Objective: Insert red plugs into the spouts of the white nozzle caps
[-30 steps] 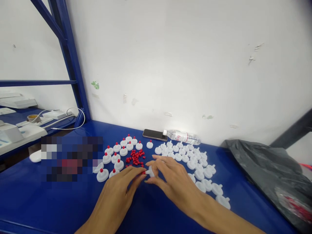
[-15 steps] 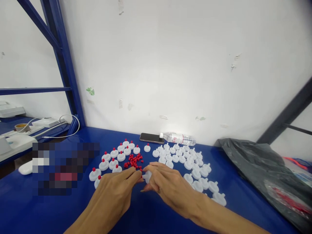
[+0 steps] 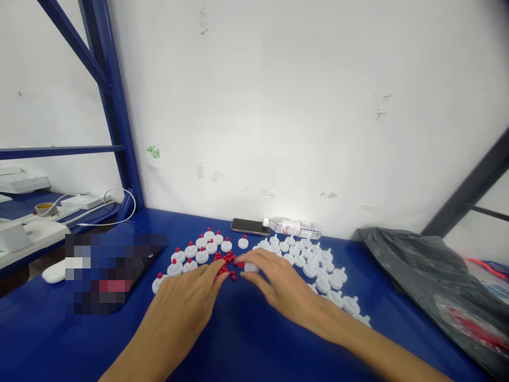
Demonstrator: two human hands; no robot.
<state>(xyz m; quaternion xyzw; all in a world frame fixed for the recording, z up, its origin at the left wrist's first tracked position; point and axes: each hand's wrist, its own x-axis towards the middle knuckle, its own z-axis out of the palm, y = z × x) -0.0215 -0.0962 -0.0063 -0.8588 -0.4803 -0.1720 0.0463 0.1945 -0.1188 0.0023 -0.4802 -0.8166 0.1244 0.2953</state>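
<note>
My right hand grips a white round cap between thumb and fingers. The cap lies on its side, its spout pointing left with a red tip on it. My left hand is over the pile of small red tips, thumb and forefinger slightly apart, with red pieces showing at the gap. To the left, several white caps with red tips stand upright in loose rows, some partly behind my left hand. On the right, a cluster of white caps with bare spouts is partly covered by my right hand and forearm.
A phone and a clear plastic bottle lie along the wall. A grey plastic bag covers the right side, with a clear packet of red pieces on it. At the left lies a dark, blurred-out item.
My left hand has moved off the cap's spout to the red pile, fingers parting. A red tip now shows on the cap in my right hand. The view has shifted slightly.
</note>
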